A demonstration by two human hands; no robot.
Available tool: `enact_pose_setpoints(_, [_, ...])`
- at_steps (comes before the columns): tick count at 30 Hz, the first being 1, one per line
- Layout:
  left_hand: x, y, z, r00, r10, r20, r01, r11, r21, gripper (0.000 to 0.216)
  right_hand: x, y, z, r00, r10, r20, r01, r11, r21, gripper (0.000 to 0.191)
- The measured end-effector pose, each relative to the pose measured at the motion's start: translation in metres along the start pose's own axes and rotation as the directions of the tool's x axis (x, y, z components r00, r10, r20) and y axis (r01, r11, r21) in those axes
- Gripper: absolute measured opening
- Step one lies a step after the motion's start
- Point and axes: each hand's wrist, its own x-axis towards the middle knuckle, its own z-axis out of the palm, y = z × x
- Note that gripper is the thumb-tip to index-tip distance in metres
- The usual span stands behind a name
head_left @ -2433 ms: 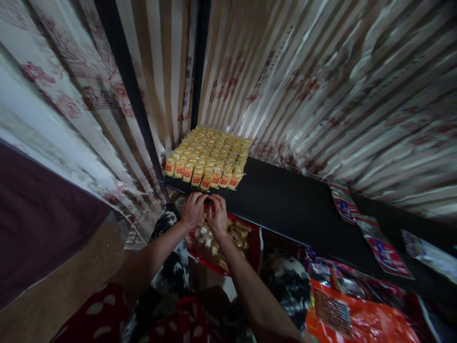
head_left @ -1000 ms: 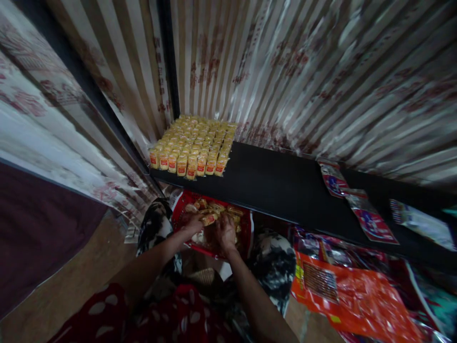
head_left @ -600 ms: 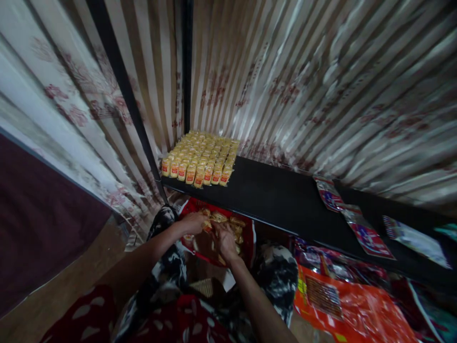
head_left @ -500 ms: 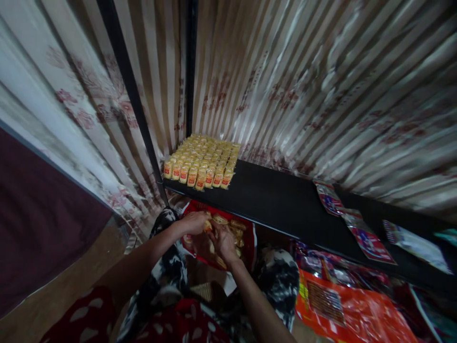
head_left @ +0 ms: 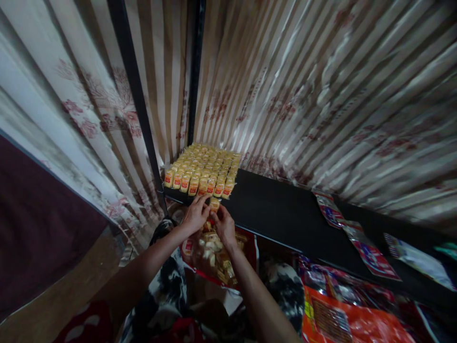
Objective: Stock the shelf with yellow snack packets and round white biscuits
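My left hand point(head_left: 194, 215) and my right hand point(head_left: 223, 223) meet at the front edge of a black shelf point(head_left: 285, 209). Between their fingertips they pinch one small yellow snack packet point(head_left: 214, 204) with a red label. Just behind it, a block of several rows of the same packets point(head_left: 203, 169) fills the shelf's left corner. Below my hands lies an open red bag point(head_left: 217, 250) holding more loose packets.
Striped floral sheeting covers the walls behind and beside the shelf. A black post point(head_left: 137, 105) stands at the shelf's left end. Flat red and blue packages point(head_left: 357, 233) lie on the shelf to the right. Orange and red bags point(head_left: 342, 319) pile up below.
My hands were down in the red bag a moment ago. They have risen to the shelf edge, now holding one yellow packet below the front row.
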Motion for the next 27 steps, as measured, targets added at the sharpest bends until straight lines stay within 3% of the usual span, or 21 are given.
enact_pose_setpoints(3, [0.000, -0.009, 0.010, 0.997, -0.006, -0.077, 0.006, 1.000, 0.000, 0.042, 0.021, 0.001, 0.008, 0.998, 0.003, -0.070, -0.001, 0.999, 0.033, 0.041])
enact_pose_setpoints(9, [-0.002, -0.026, 0.020, 0.994, -0.012, -0.105, 0.020, 0.997, 0.069, 0.040, 0.043, 0.001, 0.024, 0.985, -0.013, -0.172, -0.007, 0.993, -0.118, 0.040])
enact_pose_setpoints(16, [0.003, -0.033, 0.018, 0.995, -0.089, -0.047, 0.094, 0.987, 0.130, 0.040, 0.050, -0.001, 0.035, 0.978, -0.013, -0.207, -0.021, 0.987, -0.161, 0.041])
enact_pose_setpoints(27, [0.007, -0.046, 0.030, 0.999, -0.029, -0.031, 0.034, 0.983, 0.182, 0.046, 0.046, 0.004, 0.039, 0.965, -0.097, -0.244, 0.061, 0.987, -0.150, 0.014])
